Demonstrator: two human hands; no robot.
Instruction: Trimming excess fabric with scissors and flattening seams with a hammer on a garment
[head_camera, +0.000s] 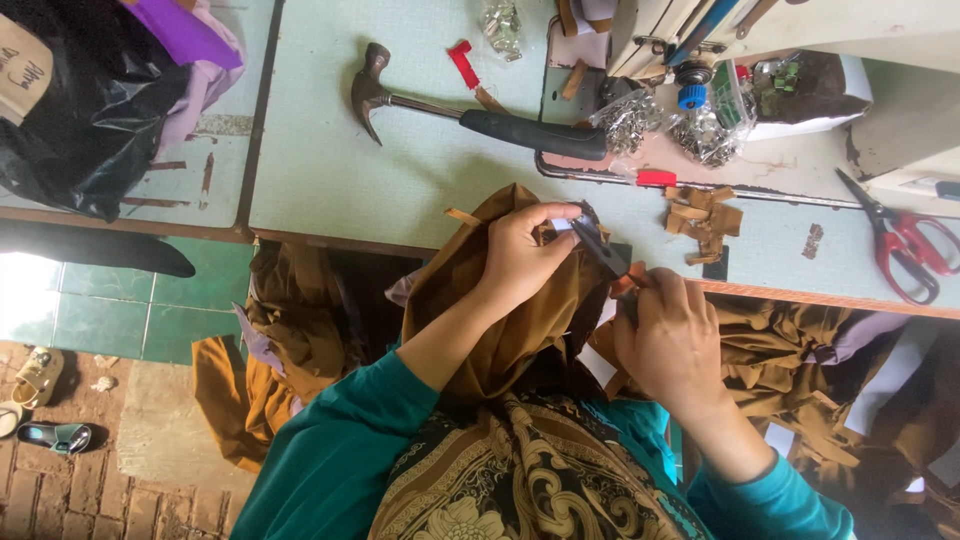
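Observation:
My left hand (525, 250) pinches the top edge of a brown cloth garment (500, 330) that is draped over my lap at the table's front edge. My right hand (672, 335) grips a small dark tool with orange handles (610, 258), whose tip meets the cloth right beside my left fingers. The spot where the tool touches the cloth is partly hidden by my fingers.
On the pale green table (330, 170) lie a claw hammer (470, 115), red-handled scissors (905, 240), a pile of brown cloth scraps (705, 220), bags of small metal parts (700, 135) and a sewing machine (790, 25). A black bag (80, 110) sits left. More brown garments (790, 360) hang below.

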